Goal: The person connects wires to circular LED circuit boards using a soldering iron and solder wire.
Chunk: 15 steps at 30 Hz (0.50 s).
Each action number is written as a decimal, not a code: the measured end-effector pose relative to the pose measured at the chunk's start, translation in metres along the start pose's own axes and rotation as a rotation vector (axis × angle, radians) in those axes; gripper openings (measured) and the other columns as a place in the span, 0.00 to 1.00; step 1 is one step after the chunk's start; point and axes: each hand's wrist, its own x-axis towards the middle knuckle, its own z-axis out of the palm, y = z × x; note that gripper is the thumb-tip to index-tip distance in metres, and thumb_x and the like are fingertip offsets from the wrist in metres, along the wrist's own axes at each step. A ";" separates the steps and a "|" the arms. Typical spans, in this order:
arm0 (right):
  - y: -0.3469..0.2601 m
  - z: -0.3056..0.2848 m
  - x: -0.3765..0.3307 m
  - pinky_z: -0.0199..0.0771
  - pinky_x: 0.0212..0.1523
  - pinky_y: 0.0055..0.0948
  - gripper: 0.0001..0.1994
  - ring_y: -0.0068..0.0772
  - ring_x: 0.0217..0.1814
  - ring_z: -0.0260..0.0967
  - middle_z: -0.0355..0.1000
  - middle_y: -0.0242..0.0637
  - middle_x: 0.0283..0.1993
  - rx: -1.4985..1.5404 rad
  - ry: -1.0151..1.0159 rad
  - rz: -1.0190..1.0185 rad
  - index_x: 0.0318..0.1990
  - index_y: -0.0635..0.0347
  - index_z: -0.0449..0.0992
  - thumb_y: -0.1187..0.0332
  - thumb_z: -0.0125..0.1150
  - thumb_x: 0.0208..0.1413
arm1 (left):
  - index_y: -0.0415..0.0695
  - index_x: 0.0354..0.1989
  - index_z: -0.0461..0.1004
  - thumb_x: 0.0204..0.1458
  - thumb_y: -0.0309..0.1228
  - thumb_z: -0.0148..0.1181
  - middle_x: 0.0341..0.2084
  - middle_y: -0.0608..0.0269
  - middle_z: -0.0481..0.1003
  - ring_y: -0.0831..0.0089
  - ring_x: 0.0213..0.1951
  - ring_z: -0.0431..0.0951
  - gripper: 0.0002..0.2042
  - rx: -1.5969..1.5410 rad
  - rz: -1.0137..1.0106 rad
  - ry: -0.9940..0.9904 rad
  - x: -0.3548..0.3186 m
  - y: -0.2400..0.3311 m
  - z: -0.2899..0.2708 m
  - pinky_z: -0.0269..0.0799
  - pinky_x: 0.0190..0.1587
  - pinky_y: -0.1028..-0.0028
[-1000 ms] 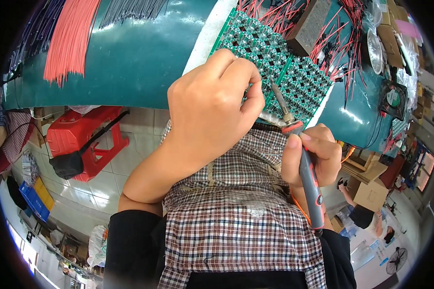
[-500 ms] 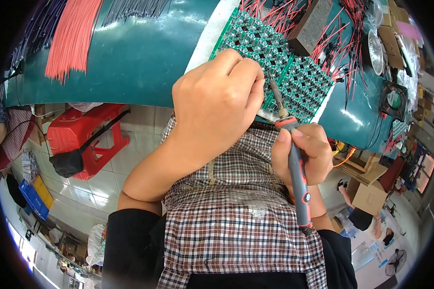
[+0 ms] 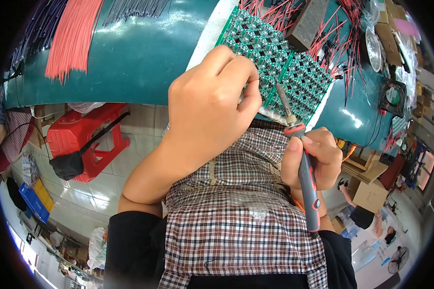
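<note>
My right hand (image 3: 325, 156) grips a grey and red soldering iron (image 3: 309, 185) like a pen. Its tip points up over a panel of green circuit boards (image 3: 306, 89) crowded with small parts; whether the tip touches is too fine to tell. My left hand (image 3: 210, 103) is closed in a pinch above the panel's near left part and covers some of it. What those fingers hold, if anything, is hidden behind them. A white sheet or board (image 3: 201, 53) shows along the panel's left edge.
A dark rectangular block (image 3: 307, 24) stands at the panel's far edge among red wires. Bundles of red wires (image 3: 74, 41) and dark wires (image 3: 132, 9) lie on the green tabletop (image 3: 130, 67). A small fan (image 3: 393, 98) is at right; a red stool (image 3: 87, 139) stands below left.
The soldering iron and my right hand have shifted right and slightly toward me. My left hand has moved slightly left, still pinched.
</note>
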 end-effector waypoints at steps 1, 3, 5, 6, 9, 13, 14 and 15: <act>0.000 -0.001 -0.002 0.64 0.17 0.27 0.16 0.29 0.17 0.64 0.68 0.37 0.24 0.000 -0.001 0.001 0.38 0.59 0.64 0.75 0.68 0.48 | 0.45 0.28 0.77 0.43 0.21 0.66 0.23 0.70 0.73 0.81 0.15 0.68 0.05 0.000 -0.001 -0.001 -0.002 0.001 -0.002 0.64 0.19 0.79; -0.001 -0.005 -0.005 0.62 0.17 0.26 0.16 0.28 0.16 0.63 0.68 0.36 0.23 -0.007 -0.034 0.014 0.37 0.60 0.64 0.75 0.68 0.48 | 0.45 0.28 0.77 0.43 0.22 0.66 0.23 0.70 0.73 0.81 0.15 0.67 0.05 0.045 -0.021 -0.056 -0.005 0.002 -0.005 0.62 0.18 0.79; -0.001 -0.004 -0.006 0.62 0.16 0.26 0.15 0.28 0.16 0.62 0.68 0.36 0.23 0.031 -0.024 0.000 0.37 0.59 0.64 0.75 0.68 0.48 | 0.45 0.28 0.77 0.43 0.22 0.67 0.23 0.70 0.73 0.81 0.15 0.67 0.05 0.059 -0.014 -0.068 -0.008 0.001 -0.008 0.62 0.18 0.79; -0.001 -0.003 -0.006 0.61 0.16 0.26 0.15 0.28 0.15 0.62 0.68 0.35 0.22 0.066 -0.014 -0.015 0.37 0.59 0.64 0.76 0.68 0.47 | 0.45 0.28 0.77 0.43 0.22 0.67 0.22 0.70 0.73 0.81 0.15 0.67 0.05 0.070 -0.005 -0.081 -0.010 0.001 -0.008 0.61 0.18 0.79; -0.001 0.001 -0.006 0.60 0.15 0.26 0.15 0.27 0.15 0.61 0.67 0.34 0.21 0.041 -0.015 0.009 0.36 0.59 0.64 0.76 0.67 0.47 | 0.46 0.28 0.78 0.43 0.22 0.67 0.22 0.70 0.74 0.81 0.14 0.66 0.05 0.033 -0.008 -0.071 -0.010 0.000 -0.004 0.60 0.17 0.79; 0.002 0.003 -0.009 0.60 0.15 0.26 0.15 0.27 0.15 0.61 0.68 0.34 0.21 0.038 -0.001 -0.008 0.36 0.59 0.64 0.76 0.67 0.47 | 0.46 0.28 0.78 0.42 0.22 0.67 0.23 0.70 0.74 0.81 0.14 0.66 0.05 0.042 -0.010 -0.069 -0.010 -0.001 -0.002 0.60 0.17 0.79; 0.001 0.003 -0.009 0.60 0.15 0.26 0.15 0.27 0.15 0.62 0.68 0.34 0.21 0.042 0.001 -0.012 0.35 0.59 0.64 0.76 0.67 0.47 | 0.46 0.27 0.78 0.42 0.22 0.67 0.23 0.70 0.74 0.80 0.14 0.66 0.06 0.044 -0.003 -0.067 -0.010 -0.001 -0.002 0.60 0.17 0.79; 0.001 0.003 -0.009 0.60 0.15 0.26 0.15 0.27 0.15 0.62 0.68 0.34 0.21 0.047 0.002 -0.017 0.35 0.60 0.64 0.76 0.68 0.47 | 0.46 0.27 0.78 0.42 0.22 0.67 0.23 0.70 0.74 0.80 0.15 0.66 0.06 0.046 0.005 -0.064 -0.011 -0.001 -0.003 0.60 0.17 0.79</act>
